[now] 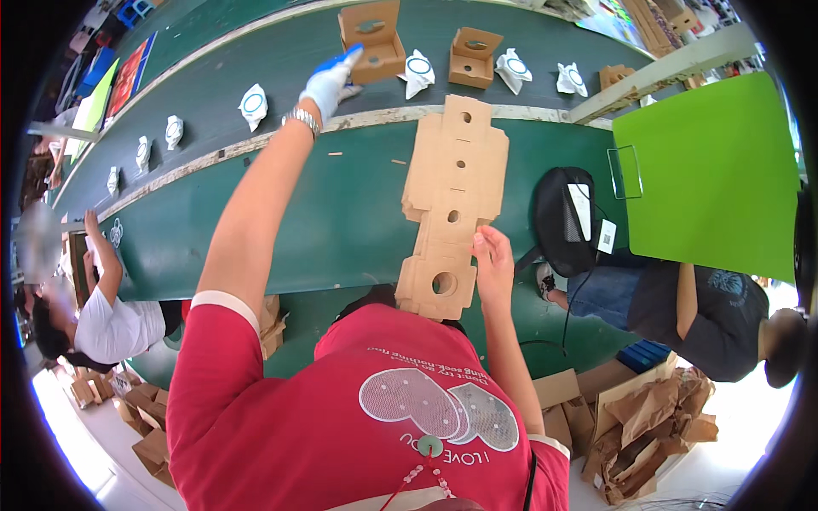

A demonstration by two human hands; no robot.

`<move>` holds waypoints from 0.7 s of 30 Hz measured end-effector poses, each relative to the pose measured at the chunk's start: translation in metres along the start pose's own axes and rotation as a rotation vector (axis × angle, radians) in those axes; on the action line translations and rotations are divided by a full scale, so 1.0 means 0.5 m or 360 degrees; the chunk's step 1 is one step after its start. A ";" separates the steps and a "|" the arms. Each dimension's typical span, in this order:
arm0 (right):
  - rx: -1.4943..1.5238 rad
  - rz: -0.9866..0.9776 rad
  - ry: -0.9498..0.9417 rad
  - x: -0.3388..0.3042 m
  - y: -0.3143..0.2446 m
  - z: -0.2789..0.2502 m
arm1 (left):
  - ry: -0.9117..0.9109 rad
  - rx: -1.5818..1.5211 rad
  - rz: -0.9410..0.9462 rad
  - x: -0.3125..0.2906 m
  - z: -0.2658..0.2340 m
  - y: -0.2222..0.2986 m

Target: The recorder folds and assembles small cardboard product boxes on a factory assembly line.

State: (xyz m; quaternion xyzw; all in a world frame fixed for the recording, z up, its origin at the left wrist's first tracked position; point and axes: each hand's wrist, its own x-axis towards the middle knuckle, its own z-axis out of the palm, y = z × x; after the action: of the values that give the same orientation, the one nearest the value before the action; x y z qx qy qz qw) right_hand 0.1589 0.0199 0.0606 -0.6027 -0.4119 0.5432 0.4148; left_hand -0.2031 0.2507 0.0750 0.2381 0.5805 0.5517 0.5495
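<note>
11 o'clock: our gloved left hand (331, 83) is spread beside an open brown box (379, 64); we can't tell if they touch | 3 o'clock: our right hand (493, 254) pinches the flat card (441, 180), which sits toward 1 | between 2 and 3: black bag (558, 223), green board (707, 170) | card hides some of our lap (377, 295)

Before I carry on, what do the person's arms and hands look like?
The left hand wears a white glove with blue fingertips; a silver band circles that wrist. The right hand is ungloved. The short red sleeves have cream trim.
</note>
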 end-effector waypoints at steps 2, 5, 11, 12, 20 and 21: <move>-0.0144 -0.0008 0.0120 -0.024 -0.002 -0.004 | 0.0213 0.0398 -0.0046 0.039 0.003 0.023; -0.0300 0.0146 0.0352 -0.058 0.052 -0.029 | 0.0208 0.0447 0.0127 -0.085 0.044 0.006; -0.1070 -0.0049 -0.0029 -0.119 0.170 -0.029 | -0.0168 0.0269 -0.0554 -0.475 -0.040 -0.318; -0.1085 -0.0042 -0.0057 -0.126 0.163 -0.018 | -0.0494 0.0561 -0.0256 -0.546 -0.061 -0.391; -0.1018 -0.0092 -0.0218 -0.165 0.066 0.014 | -0.0171 0.1125 -0.0280 -0.650 0.128 -0.408; -0.0998 -0.0139 -0.0164 -0.170 0.056 0.014 | -0.0180 0.1129 -0.0269 -0.657 0.137 -0.357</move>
State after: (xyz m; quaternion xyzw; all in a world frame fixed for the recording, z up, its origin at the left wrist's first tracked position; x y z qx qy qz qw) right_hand 0.1474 -0.0692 0.0602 -0.6546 -0.6051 0.4012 0.2105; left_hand 0.0104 -0.0626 0.0520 0.3951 0.7220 0.2549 0.5076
